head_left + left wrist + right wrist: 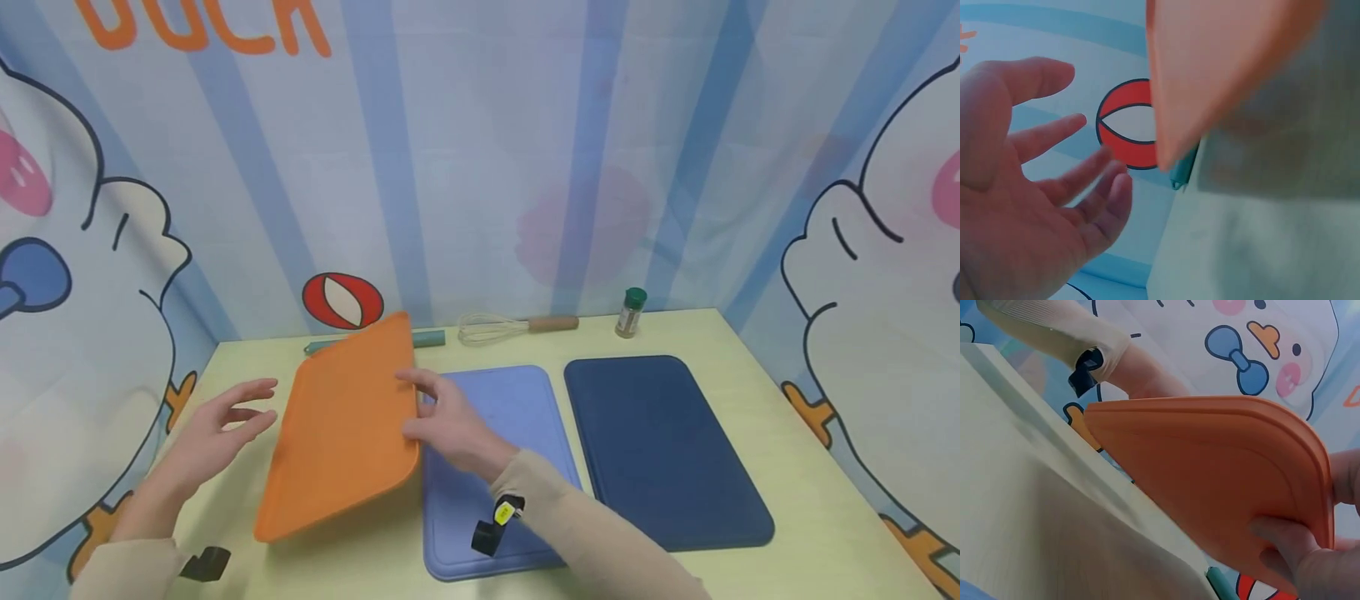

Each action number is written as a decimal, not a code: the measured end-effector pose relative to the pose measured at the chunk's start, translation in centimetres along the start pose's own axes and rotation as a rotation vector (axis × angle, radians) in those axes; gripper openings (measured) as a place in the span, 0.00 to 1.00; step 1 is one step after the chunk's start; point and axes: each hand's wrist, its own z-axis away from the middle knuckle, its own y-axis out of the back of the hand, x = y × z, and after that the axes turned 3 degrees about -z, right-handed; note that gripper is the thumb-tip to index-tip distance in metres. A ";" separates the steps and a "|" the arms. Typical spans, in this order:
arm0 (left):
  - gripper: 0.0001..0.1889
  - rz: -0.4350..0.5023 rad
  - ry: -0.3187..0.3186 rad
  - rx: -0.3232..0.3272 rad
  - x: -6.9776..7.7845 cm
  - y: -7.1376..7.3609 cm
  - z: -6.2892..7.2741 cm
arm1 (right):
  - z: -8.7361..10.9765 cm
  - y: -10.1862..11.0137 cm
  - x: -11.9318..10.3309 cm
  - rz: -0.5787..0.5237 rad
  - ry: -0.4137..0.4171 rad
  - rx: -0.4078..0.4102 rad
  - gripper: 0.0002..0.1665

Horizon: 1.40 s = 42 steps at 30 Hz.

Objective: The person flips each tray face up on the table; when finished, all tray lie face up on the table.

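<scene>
Three boards side by side on the desk (750, 333). Leftmost board (341, 425) tilted, its right edge lifted off the desk by the right hand (450, 425) — left hand (217, 429) just left of it, apart. Middle board (510, 408) flat under the right forearm, third board (660, 442) flat to its right. Behind them along the back edge — whisk (502, 327), then spice jar (632, 312) (further right). A handled tool (427, 338) lies behind the tilted board.

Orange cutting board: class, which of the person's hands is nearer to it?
Right. The right hand grips the right edge of the tilted orange plastic cutting board, fingers underneath. The left hand is open beside its left edge, not touching.
</scene>
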 end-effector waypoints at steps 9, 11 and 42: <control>0.34 0.181 -0.039 -0.088 -1.2 -1.3 0.4 | 0.2 1.4 0.1 -0.050 0.091 -0.002 0.51; 0.34 0.229 -0.051 -0.103 -1.3 -1.4 0.6 | 0.2 1.7 0.1 -0.056 0.106 -0.010 0.52; 0.33 0.392 -0.137 -0.064 -1.5 -2.2 1.2 | 1.3 3.6 1.1 0.045 0.044 -0.117 0.55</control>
